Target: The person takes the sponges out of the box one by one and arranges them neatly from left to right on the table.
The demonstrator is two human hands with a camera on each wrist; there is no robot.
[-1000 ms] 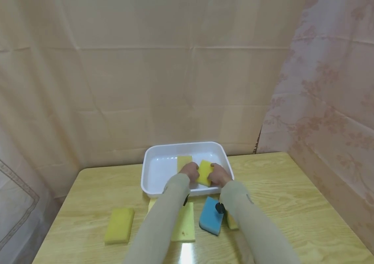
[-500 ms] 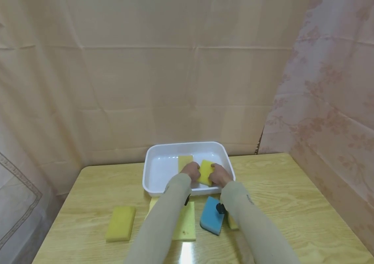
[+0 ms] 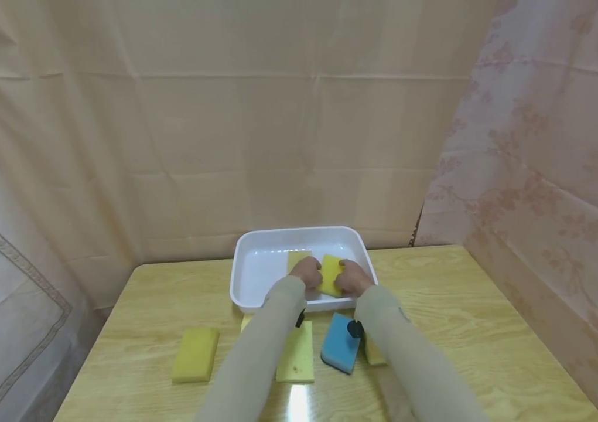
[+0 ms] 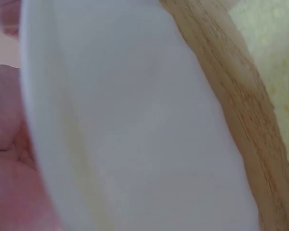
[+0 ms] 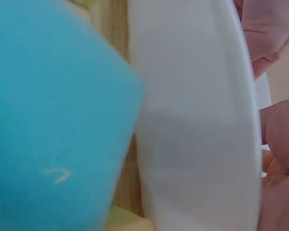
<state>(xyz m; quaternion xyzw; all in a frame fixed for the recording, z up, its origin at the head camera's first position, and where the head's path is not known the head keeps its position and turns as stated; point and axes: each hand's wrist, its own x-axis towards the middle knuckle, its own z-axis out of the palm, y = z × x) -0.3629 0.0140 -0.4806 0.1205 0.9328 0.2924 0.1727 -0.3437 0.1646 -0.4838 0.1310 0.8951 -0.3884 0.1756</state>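
A white tray (image 3: 256,281) stands at the back of the wooden table. Inside it, my left hand (image 3: 306,272) grips the left side of a bright yellow sponge (image 3: 331,273), and my right hand (image 3: 354,278) grips its right side. A paler yellow sponge (image 3: 297,257) lies in the tray just behind my left hand, which partly covers it. In the left wrist view the tray's side (image 4: 135,115) hides most of the left hand (image 4: 14,159). The right wrist view shows curled fingers of the right hand (image 5: 282,139) beyond the tray wall; the held sponge is hidden there.
In front of the tray lie a blue sponge (image 3: 341,346), a flat pale yellow sponge (image 3: 297,354) and another yellow piece (image 3: 374,350) partly under the right forearm. A thick yellow sponge (image 3: 195,354) sits further left. Cloth curtains (image 3: 299,146) hang behind the table (image 3: 436,305).
The head view has shifted slightly, so the whole scene sits a little further right. Both hands keep the yellow sponge at the same spot in the tray.
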